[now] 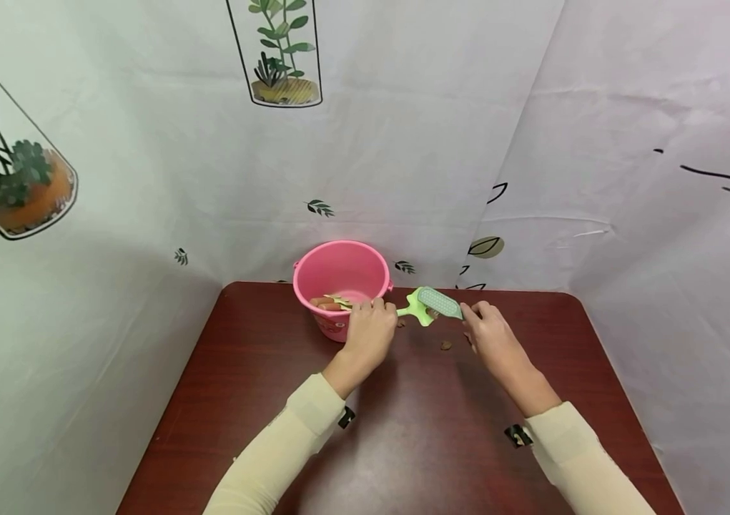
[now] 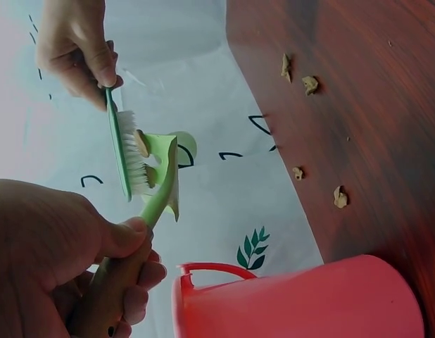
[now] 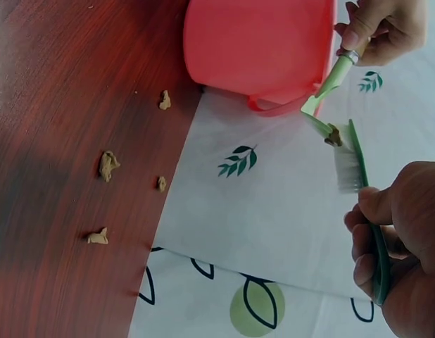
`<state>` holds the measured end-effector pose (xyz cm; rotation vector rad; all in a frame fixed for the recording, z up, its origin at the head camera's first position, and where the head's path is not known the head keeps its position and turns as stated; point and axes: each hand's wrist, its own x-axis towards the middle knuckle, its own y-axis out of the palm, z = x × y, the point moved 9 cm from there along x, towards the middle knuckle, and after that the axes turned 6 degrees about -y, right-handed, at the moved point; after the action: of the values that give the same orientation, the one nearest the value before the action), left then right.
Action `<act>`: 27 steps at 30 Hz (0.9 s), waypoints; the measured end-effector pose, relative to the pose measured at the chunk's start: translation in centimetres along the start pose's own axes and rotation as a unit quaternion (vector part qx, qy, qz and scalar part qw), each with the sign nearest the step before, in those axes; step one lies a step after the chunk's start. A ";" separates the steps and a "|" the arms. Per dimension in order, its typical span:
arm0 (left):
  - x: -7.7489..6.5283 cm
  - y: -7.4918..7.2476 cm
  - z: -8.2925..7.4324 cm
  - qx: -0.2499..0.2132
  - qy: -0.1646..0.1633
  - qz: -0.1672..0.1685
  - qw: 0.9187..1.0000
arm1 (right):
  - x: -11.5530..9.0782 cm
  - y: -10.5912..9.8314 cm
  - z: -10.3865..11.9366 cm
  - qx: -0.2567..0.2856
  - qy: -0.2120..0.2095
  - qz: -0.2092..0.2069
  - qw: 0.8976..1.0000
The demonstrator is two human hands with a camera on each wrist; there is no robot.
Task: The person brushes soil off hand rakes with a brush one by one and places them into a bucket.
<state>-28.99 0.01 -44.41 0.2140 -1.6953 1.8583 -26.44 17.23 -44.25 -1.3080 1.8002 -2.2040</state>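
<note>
My left hand (image 1: 370,335) grips the wooden handle of a small light-green shovel (image 1: 420,312), held in the air just right of the pink bucket (image 1: 342,259). A green brush (image 1: 440,302) is in my right hand (image 1: 495,342), fingers curled round its handle. In the left wrist view the white bristles (image 2: 135,151) face the shovel's blade, and small brown pieces (image 2: 150,174) sit between the two. The right wrist view also has a brown piece (image 3: 333,136) at the shovel's edge against the bristles.
Several crumpled brown bits (image 3: 108,166) are scattered on the dark red wooden table (image 1: 403,429). Inside the bucket lie brown, handle-like things (image 1: 328,305) with yellow-green parts. White cloth (image 1: 403,164) with printed plants stands behind the table and on both sides.
</note>
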 end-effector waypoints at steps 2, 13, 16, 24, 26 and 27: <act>0.0 -0.1 0.0 0.001 0.001 -0.011 1.000 | -0.1 -0.1 0.0 0.001 -0.001 -0.006 1.000; -0.2 -0.5 -0.1 0.003 0.006 -0.026 1.000 | -0.4 -0.1 -0.4 0.008 -0.002 -0.017 1.000; -0.2 -0.4 0.0 0.003 0.004 -0.010 1.000 | -0.4 -0.2 -0.4 0.010 -0.002 -0.019 1.000; -0.2 -0.3 0.2 -0.003 0.004 0.012 1.000 | -0.4 -0.2 -0.7 0.015 0.003 -0.017 1.000; -0.3 -0.3 0.2 -0.002 0.006 0.010 1.000 | -0.4 -0.2 -0.7 0.015 0.005 -0.017 1.000; -0.3 -0.4 0.2 -0.001 0.007 0.009 1.000 | -0.4 -0.2 -0.7 0.016 0.007 -0.018 1.000</act>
<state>-28.64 -0.28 -44.21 0.1851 -1.6956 1.8663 -26.49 18.12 -44.32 -1.3319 1.7526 -2.2550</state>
